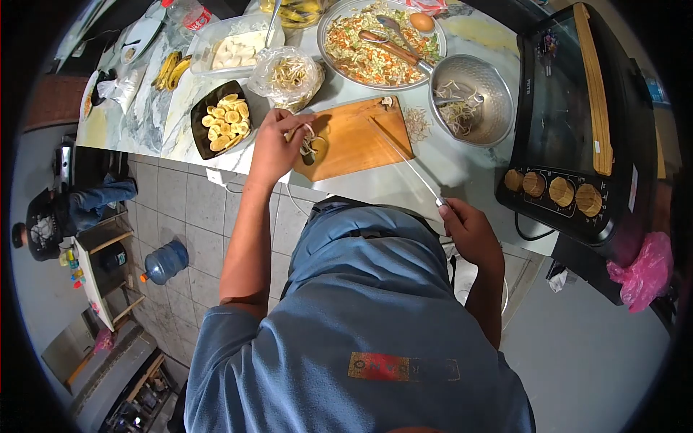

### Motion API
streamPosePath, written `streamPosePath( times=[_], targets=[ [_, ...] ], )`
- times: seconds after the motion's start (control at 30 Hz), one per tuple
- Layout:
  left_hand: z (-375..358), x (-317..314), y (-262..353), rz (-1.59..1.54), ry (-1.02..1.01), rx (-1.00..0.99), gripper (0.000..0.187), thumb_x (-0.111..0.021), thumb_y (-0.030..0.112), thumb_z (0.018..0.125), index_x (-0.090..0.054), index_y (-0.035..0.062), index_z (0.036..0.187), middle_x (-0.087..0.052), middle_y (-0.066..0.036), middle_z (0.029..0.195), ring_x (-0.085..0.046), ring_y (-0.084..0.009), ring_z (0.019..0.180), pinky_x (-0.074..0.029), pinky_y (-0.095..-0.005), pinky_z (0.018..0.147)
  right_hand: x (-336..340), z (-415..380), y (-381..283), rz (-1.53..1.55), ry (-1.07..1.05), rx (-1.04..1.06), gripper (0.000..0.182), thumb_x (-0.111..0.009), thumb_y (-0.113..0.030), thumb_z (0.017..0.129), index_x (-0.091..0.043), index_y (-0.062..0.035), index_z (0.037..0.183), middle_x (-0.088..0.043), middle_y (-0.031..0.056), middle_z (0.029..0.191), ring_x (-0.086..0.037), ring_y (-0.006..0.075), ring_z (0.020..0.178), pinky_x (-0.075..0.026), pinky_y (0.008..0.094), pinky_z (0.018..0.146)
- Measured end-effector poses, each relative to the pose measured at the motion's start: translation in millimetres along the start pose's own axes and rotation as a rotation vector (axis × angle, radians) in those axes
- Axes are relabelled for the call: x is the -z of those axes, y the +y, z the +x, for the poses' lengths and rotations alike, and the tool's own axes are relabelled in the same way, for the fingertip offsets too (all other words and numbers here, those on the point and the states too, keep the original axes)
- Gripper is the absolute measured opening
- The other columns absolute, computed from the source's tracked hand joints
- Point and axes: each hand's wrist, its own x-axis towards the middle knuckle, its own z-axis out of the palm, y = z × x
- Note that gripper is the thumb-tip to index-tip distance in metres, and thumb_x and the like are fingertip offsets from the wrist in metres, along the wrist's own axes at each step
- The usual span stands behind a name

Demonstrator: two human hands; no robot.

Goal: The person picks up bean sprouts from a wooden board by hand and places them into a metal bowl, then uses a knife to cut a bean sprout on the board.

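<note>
My left hand (278, 144) is closed in a pinch on a few bean sprouts (309, 141), above the left end of a wooden cutting board (354, 144). In my right hand (473, 231) is the handle of a knife (408, 161); its thin blade reaches over the board's right half. A small dark scrap (388, 102) lies at the board's far edge. Beyond my left hand stands an open plastic bag (289, 76) of sprouts. A metal pot (498, 108) with more sprouts in it stands right of the board. Thin sprout trimmings (416, 124) lie between board and pot.
A black bowl of sliced bananas (226, 123), a plastic tub (216, 65) with white pieces and a tray of chopped vegetables (332, 58) with an egg (421, 22) surround the board. A black oven (556, 130) bounds the right. Another person (50, 224) is far left.
</note>
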Motion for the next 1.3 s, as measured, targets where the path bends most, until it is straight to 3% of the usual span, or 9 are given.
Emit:
streamPosePath(
  times=[0.13, 0.3, 0.53, 0.77, 0.93, 1.03, 1.17, 1.23, 1.3],
  targets=[
    [11.5, -21.8, 2.3, 0.020, -0.089, -0.187, 0.030, -0.074, 0.006, 0.082, -0.078, 0.0187, 0.108, -0.064, -0.009, 0.084, -0.064, -0.0257, 0.079, -0.051, -0.0355, 0.068, 6.3, -4.4, 2.6, 0.011, 0.037, -0.024, 0.036, -0.056, -0.035, 0.102, -0.066, -0.0006, 0.108, -0.057, 0.0038, 0.065, -0.050, 0.0102, 0.061, -0.042, 0.0303, 0.059],
    [22.6, -48.9, 16.6, 0.183, -0.231, -0.315, 0.033, -0.067, 0.009, 0.082, -0.077, 0.0271, 0.108, -0.065, -0.005, 0.090, -0.063, -0.0248, 0.093, -0.041, -0.0403, 0.083, 10.1, -14.0, 16.2, 0.058, 0.095, -0.037, 0.037, -0.056, -0.034, 0.102, -0.066, 0.0009, 0.108, -0.057, 0.0043, 0.066, -0.050, 0.0103, 0.062, -0.042, 0.0304, 0.060],
    [26.2, -67.3, 24.7, 0.190, -0.108, -0.145, 0.036, -0.062, 0.010, 0.086, -0.064, 0.0133, 0.122, -0.067, -0.008, 0.101, -0.062, -0.0297, 0.105, -0.040, -0.0417, 0.089, 15.4, -20.9, 17.0, 0.106, 0.118, -0.080, 0.037, -0.056, -0.034, 0.102, -0.066, 0.0016, 0.105, -0.057, 0.0033, 0.066, -0.050, 0.0103, 0.062, -0.042, 0.0301, 0.060],
    [11.4, -67.1, 26.2, 0.342, -0.092, -0.114, 0.027, -0.072, 0.029, 0.083, -0.068, 0.0113, 0.102, -0.067, -0.008, 0.099, -0.059, -0.0298, 0.099, -0.036, -0.0449, 0.087, 15.8, -7.4, 13.3, 0.064, 0.067, -0.081, 0.036, -0.056, -0.035, 0.102, -0.066, 0.0005, 0.103, -0.057, 0.0047, 0.065, -0.052, 0.0104, 0.062, -0.042, 0.0306, 0.060],
    [9.2, -72.2, 26.3, 0.360, -0.099, -0.050, 0.027, -0.076, 0.035, 0.084, -0.071, 0.0119, 0.096, -0.069, -0.006, 0.099, -0.060, -0.0286, 0.100, -0.037, -0.0437, 0.088, 5.5, 9.6, -8.3, -0.076, 0.070, -0.038, 0.033, -0.056, -0.033, 0.100, -0.064, -0.0004, 0.098, -0.062, 0.0175, 0.071, -0.060, 0.0290, 0.062, -0.047, 0.0398, 0.064],
    [10.7, -73.5, 23.6, 0.316, -0.073, -0.057, 0.020, -0.075, 0.032, 0.085, -0.073, 0.0128, 0.092, -0.070, -0.005, 0.095, -0.060, -0.0281, 0.097, -0.036, -0.0432, 0.086, 1.3, 21.4, -10.5, -0.112, 0.037, 0.068, 0.031, -0.055, -0.028, 0.101, -0.066, 0.0010, 0.103, -0.058, 0.0055, 0.064, -0.056, 0.0113, 0.060, -0.044, 0.0308, 0.059],
    [10.7, -74.0, 21.9, 0.288, -0.049, -0.065, 0.017, -0.076, 0.030, 0.085, -0.075, 0.0140, 0.091, -0.070, -0.004, 0.091, -0.061, -0.0266, 0.095, -0.036, -0.0422, 0.085, -0.2, 26.3, -25.1, -0.139, 0.009, 0.092, 0.032, -0.054, -0.029, 0.101, -0.065, 0.0011, 0.100, -0.058, 0.0073, 0.063, -0.056, 0.0134, 0.059, -0.045, 0.0322, 0.059],
    [10.7, -74.5, 20.7, 0.290, -0.039, -0.071, 0.016, -0.076, 0.030, 0.085, -0.075, 0.0145, 0.090, -0.070, -0.004, 0.091, -0.061, -0.0261, 0.095, -0.036, -0.0421, 0.085, -1.1, 27.0, -30.8, -0.148, 0.007, 0.065, 0.032, -0.055, -0.030, 0.100, -0.063, 0.0002, 0.092, -0.063, 0.0252, 0.076, -0.061, 0.0478, 0.078, -0.046, 0.0493, 0.066],
    [10.5, -75.7, 19.0, 0.280, -0.024, -0.084, 0.016, -0.076, 0.029, 0.085, -0.075, 0.0144, 0.090, -0.070, -0.004, 0.091, -0.061, -0.0262, 0.095, -0.036, -0.0421, 0.085, -1.9, 28.2, -30.4, -0.170, 0.006, 0.074, 0.033, -0.055, -0.030, 0.100, -0.063, 0.0003, 0.091, -0.063, 0.0256, 0.077, -0.061, 0.0480, 0.078, -0.046, 0.0501, 0.067]
  ],
)
